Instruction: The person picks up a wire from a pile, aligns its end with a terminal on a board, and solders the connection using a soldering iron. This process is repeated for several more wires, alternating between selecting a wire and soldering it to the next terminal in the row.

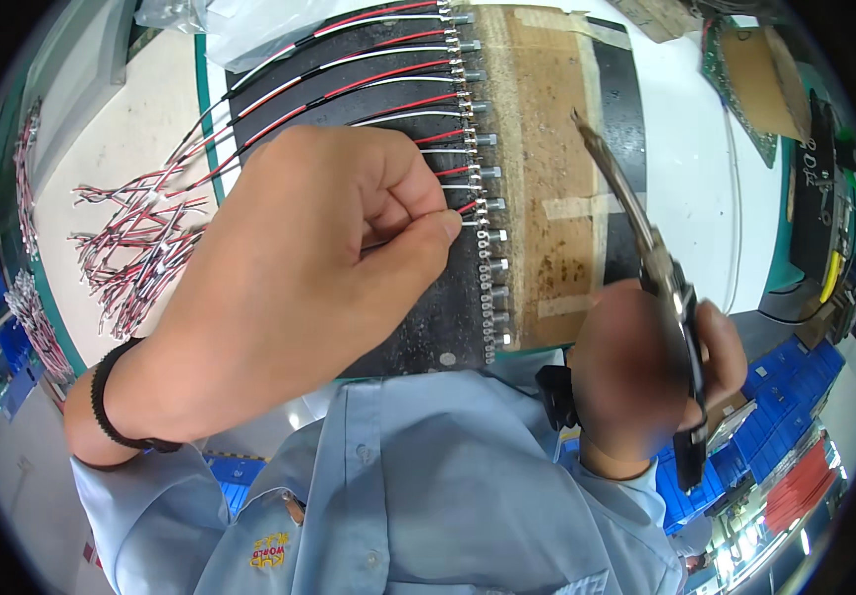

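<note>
My left hand point(289, 248) is closed in a pinch on a thin red-and-white wire pair point(467, 208). Its fingertips are beside a row of small metal connectors point(492, 266), where the pair's ends sit at one connector. In my right hand point(722, 352), partly blurred, is a soldering iron point(654, 260). The iron's thin tip points up and away, over the brown strip point(547, 149) and apart from the connectors. Farther up the row, several other red and white wires point(373, 71) run left from their connectors. Nearer ones have no wires on them.
The connectors lie along a black board point(388, 352) with tape across its brown strip. Loose wire ends point(140, 263) bunch on the left. A clear plastic bag point(259, 25) lies at the far edge. Green circuit boards point(740, 79) and blue bins point(780, 397) are on the right.
</note>
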Demonstrator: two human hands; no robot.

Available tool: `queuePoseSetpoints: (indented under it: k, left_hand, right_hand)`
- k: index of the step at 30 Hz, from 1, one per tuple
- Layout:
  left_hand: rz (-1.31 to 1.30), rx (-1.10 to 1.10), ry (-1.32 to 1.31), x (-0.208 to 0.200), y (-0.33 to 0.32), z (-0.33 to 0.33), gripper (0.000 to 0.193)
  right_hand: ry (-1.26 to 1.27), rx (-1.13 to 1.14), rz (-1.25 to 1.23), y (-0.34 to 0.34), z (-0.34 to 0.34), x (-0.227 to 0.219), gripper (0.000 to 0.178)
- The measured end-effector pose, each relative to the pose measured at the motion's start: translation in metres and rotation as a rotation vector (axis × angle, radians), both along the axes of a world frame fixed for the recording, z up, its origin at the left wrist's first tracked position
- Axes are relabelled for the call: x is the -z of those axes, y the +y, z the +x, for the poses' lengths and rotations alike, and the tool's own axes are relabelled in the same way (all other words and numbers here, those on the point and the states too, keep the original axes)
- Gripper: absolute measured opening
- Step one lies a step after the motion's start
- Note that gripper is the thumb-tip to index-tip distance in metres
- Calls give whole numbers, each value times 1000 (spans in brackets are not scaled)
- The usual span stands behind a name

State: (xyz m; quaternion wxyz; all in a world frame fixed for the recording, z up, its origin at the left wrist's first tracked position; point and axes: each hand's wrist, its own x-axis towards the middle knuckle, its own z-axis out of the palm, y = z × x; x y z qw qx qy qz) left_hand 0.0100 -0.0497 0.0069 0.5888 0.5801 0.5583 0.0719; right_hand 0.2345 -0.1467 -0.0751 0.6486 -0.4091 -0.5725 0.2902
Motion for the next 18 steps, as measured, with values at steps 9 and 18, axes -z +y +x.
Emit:
queuePoseSetpoints:
  k: [9,18]
  left_hand:
    - [530,201,186,-19,-32,-18,17]
    - [680,112,440,8,17,-217,21]
  right_hand:
    - [-200,217,-63,6,-7,-2,70]
    - [-205,234,-39,12,-10,2,52]
